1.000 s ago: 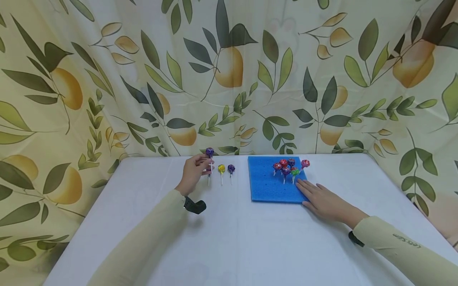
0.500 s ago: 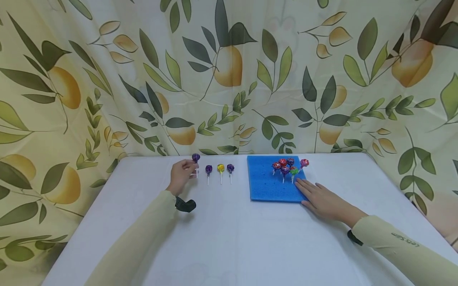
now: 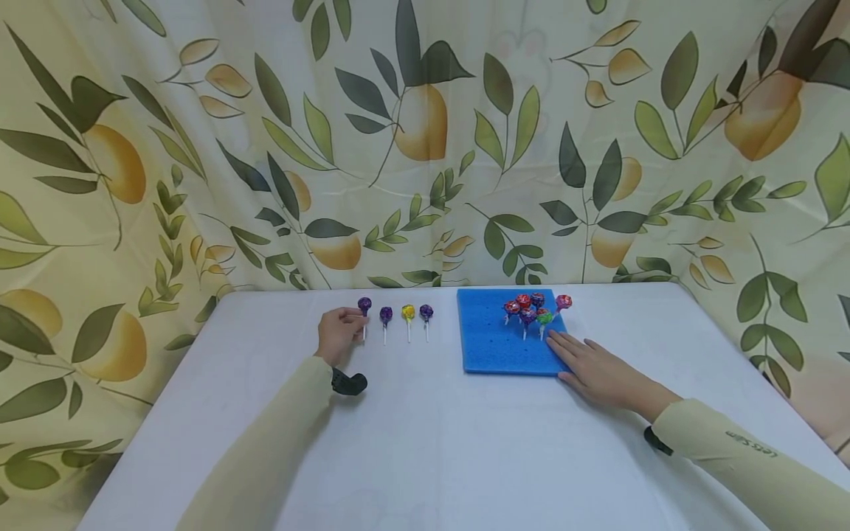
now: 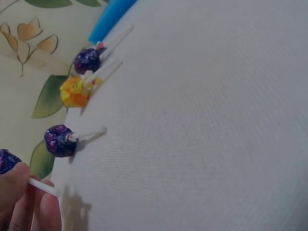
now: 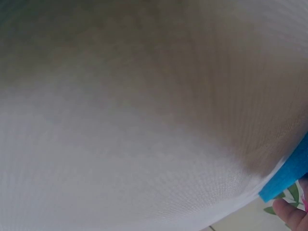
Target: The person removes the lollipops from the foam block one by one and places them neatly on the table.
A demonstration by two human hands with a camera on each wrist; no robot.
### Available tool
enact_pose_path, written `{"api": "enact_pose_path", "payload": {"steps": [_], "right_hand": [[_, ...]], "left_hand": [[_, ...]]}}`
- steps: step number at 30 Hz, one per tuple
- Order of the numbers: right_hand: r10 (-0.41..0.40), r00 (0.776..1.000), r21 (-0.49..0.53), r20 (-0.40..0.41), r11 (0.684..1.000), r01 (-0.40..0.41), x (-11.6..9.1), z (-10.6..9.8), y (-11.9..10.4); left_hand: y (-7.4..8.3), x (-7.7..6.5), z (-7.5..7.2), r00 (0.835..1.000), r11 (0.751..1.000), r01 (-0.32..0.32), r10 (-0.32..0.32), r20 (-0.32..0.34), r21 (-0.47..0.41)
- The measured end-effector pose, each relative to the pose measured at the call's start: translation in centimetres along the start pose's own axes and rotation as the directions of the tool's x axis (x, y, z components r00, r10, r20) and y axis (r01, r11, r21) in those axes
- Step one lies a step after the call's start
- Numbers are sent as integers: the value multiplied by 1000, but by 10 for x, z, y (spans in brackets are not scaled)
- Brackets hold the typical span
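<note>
My left hand (image 3: 338,334) pinches a purple-wrapped lollipop (image 3: 364,304) by its white stick, at the left end of a row. In the left wrist view the thumb and fingers (image 4: 49,211) close on that stick, its lower end poking out. To its right on the cloth lie a second purple lollipop (image 3: 387,314), a yellow one (image 3: 408,313) and another purple one (image 3: 426,313). My right hand (image 3: 598,372) rests flat with straight fingers on the right edge of a blue foam board (image 3: 494,354). Several lollipops (image 3: 527,316) stand stuck in the board's upper right part.
A white cloth (image 3: 425,442) covers the table. Behind its far edge hangs a curtain (image 3: 425,206) printed with leaves and fruit. The pink-red lollipop (image 3: 564,302) leans out over the board's right edge.
My left hand has moved left from beside the second purple lollipop, which now shows fully, and then lowered its own lollipop toward the cloth. My right hand stays in place.
</note>
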State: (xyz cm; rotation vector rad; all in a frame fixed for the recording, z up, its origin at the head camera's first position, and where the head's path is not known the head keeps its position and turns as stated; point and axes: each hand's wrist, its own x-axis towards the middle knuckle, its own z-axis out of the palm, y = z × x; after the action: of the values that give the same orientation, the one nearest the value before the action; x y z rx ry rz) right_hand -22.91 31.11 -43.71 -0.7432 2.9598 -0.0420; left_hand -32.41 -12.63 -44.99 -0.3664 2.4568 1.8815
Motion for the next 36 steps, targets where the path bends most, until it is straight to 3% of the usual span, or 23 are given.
{"api": "enact_pose_path", "payload": {"steps": [13, 22, 36], "right_hand": [[-5, 1000, -8, -2, 1000, 5, 0, -1, 0], [-15, 1000, -5, -11, 1000, 15, 0, -1, 0], [-1, 1000, 0, 2, 1000, 1, 0, -1, 0]], "left_hand": [[-8, 0, 4, 999, 994, -38, 41, -31, 107], [-8, -1, 2, 999, 994, -22, 27, -46, 107], [-7, 3, -1, 998, 979, 1, 11, -56, 204]]}}
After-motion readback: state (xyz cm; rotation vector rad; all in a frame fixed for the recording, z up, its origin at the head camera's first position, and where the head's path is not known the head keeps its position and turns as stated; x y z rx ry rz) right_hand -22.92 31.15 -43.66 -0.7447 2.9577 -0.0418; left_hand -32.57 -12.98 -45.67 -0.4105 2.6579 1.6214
